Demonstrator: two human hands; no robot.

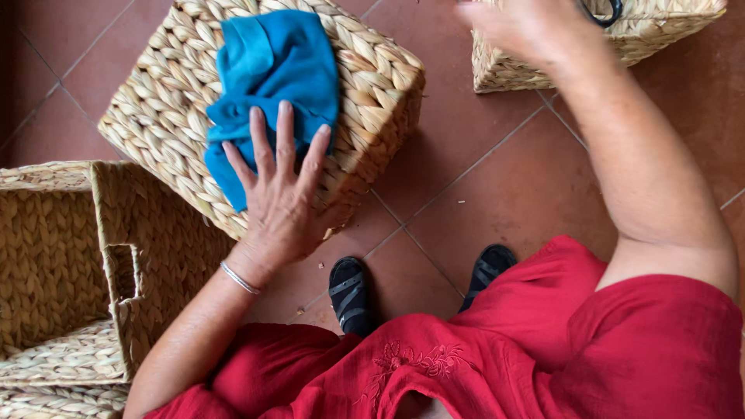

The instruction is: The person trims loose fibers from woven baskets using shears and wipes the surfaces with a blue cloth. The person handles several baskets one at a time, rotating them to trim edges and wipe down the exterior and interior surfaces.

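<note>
My left hand (281,190) lies flat with fingers spread on the near edge of an overturned woven straw basket (372,85), fingertips resting on a blue cloth (268,74) draped over it. A thin silver bracelet (238,278) circles that wrist. My right hand (520,27) is raised and blurred at the top, in front of a second woven basket (652,35) near its dark handle; whether it holds anything cannot be told.
A third woven basket (46,256), open with a handle slot, stands at the left. The floor is reddish-brown tile (497,178). My feet in black sandals (351,293) and a red dress (543,349) fill the bottom.
</note>
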